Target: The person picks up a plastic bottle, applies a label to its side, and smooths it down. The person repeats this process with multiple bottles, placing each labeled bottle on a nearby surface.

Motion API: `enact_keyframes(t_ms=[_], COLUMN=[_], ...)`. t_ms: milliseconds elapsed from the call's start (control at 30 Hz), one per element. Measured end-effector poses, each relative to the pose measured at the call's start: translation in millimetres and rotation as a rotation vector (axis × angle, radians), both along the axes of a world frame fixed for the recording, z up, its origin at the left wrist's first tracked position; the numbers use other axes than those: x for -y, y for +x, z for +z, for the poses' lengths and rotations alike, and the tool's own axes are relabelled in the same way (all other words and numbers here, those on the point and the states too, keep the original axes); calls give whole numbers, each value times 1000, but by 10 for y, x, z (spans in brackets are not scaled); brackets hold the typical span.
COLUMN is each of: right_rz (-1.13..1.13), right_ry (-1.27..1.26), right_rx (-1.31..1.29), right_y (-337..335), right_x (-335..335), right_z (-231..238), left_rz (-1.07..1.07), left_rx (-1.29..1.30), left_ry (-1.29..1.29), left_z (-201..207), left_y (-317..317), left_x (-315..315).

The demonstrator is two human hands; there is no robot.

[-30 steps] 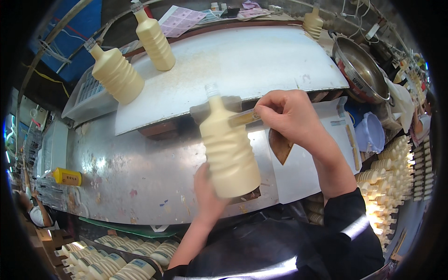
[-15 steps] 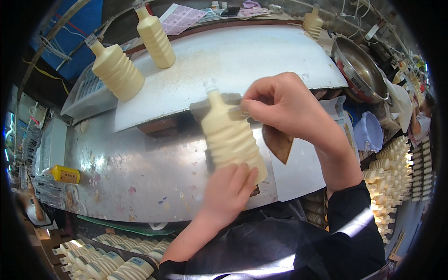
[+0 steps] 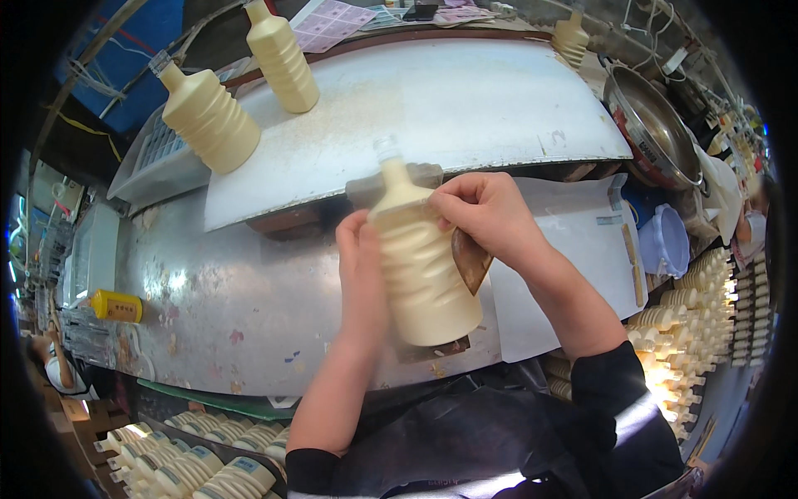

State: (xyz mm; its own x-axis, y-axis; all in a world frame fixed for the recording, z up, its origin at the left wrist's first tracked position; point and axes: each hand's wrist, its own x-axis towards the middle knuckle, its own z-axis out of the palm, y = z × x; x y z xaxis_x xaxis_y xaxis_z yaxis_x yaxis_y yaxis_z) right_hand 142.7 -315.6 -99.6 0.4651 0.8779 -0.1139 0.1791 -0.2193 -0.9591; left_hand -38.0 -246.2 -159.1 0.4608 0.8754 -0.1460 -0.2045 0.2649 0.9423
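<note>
A cream ribbed bottle (image 3: 424, 266) with a clear cap stands tilted over the metal bench (image 3: 224, 299). My left hand (image 3: 363, 266) grips its left side, fingers flat along the ribs. My right hand (image 3: 486, 216) pinches the bottle's shoulder at the upper right. Under my right hand a brown flat piece (image 3: 471, 260) shows next to the bottle; I cannot tell whether the hand holds it.
Two more cream bottles (image 3: 206, 121) (image 3: 281, 56) stand on the white board (image 3: 449, 108) at the back left, a third (image 3: 570, 37) far back right. A steel bowl (image 3: 652, 129) and blue lid (image 3: 665, 241) sit right. Rows of bottles (image 3: 706, 308) fill the right and lower left. A yellow object (image 3: 116, 306) lies left.
My left hand has slid from the bottle's base up along its left side. The bottle has turned more upright and my right hand has shifted on its shoulder.
</note>
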Motion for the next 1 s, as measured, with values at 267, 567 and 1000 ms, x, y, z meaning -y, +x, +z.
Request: enact_keyframes(t_ms=[267, 567, 1000], right_rz=[-24, -36, -33], right_ry=[-29, -26, 96], right_rx=[-22, -84, 122], right_y=[43, 36, 54], right_x=[40, 44, 164], right_z=[-63, -32, 148], left_rz=[27, 9, -90], left_rx=[-11, 66, -20], left_ry=[-25, -96, -49], left_z=[-1, 11, 38], left_y=[119, 116, 63], left_x=[-12, -71, 54])
